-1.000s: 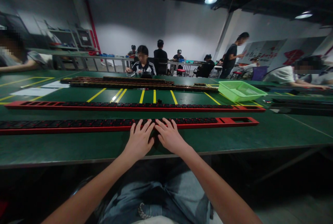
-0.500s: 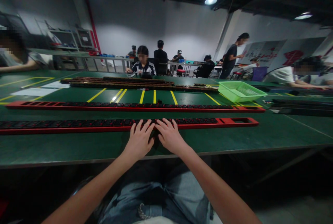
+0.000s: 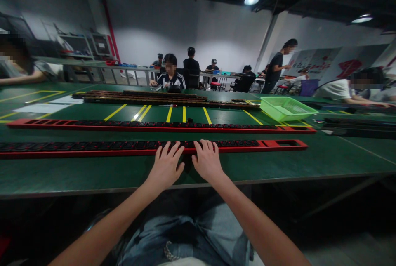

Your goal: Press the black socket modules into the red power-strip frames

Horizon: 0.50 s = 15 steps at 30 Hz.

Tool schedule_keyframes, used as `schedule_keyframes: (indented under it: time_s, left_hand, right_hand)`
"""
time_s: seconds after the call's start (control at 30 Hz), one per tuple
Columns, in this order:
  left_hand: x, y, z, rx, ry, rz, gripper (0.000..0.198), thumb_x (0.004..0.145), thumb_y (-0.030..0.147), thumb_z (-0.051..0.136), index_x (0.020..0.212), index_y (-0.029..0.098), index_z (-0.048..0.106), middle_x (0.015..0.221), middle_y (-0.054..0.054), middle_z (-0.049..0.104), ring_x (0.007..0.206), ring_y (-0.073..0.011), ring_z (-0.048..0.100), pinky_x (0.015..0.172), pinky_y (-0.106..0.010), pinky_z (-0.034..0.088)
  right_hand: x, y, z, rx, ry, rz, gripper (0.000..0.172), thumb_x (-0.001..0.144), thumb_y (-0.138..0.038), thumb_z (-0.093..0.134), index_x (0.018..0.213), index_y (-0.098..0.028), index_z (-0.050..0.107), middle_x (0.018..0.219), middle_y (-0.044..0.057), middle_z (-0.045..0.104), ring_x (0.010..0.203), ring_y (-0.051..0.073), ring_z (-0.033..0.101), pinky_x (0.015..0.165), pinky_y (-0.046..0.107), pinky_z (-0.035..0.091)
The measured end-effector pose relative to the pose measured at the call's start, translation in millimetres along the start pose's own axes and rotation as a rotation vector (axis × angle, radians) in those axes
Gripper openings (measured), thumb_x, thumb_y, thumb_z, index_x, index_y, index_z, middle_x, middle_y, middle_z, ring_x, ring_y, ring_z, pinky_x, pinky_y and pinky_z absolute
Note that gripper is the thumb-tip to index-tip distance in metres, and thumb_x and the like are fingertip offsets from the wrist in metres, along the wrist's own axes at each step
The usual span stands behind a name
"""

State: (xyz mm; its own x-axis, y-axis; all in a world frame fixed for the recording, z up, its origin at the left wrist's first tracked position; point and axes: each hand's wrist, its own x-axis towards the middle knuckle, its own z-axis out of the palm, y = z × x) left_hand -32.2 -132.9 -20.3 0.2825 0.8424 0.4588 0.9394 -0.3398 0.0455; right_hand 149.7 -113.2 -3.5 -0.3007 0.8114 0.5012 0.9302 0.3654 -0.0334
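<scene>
A long red strip [image 3: 272, 145] filled with black socket modules lies across the green table [image 3: 93, 173] close to the front edge. My left hand [image 3: 166, 165] rests on it near the middle, fingers stretched out and spread over the sockets. My right hand [image 3: 207, 161] lies just to the right, also flat with fingers extended on the strip. Neither hand holds anything. A second red strip [image 3: 291, 130] of the same kind lies parallel farther back.
A green plastic basket [image 3: 286, 108] stands at the back right. Dark strips [image 3: 154, 99] are stacked farther back over yellow floor-style markings. Several people sit or stand at tables behind and at both sides. The table's front edge runs just below my wrists.
My right hand has shifted slightly to the right along the strip, opening a small gap from my left hand, which has stayed in place.
</scene>
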Motion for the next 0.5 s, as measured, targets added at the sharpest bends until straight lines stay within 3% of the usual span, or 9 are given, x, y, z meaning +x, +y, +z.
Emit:
schedule_keyframes:
  time_s: [0.5]
  left_hand:
    - [0.0, -0.2, 0.3, 0.017, 0.006, 0.005, 0.054, 0.094, 0.034, 0.051, 0.146, 0.023, 0.051, 0.157, -0.004, 0.045, 0.145, -0.0350, 0.036, 0.119, -0.057, 0.029]
  right_hand:
    - [-0.3, -2.4, -3.9, -0.054, -0.026, -0.011, 0.051, 0.092, -0.032, 0.055, 0.139, -0.013, 0.051, 0.139, 0.017, 0.054, 0.127, 0.031, 0.044, 0.112, 0.050, 0.028]
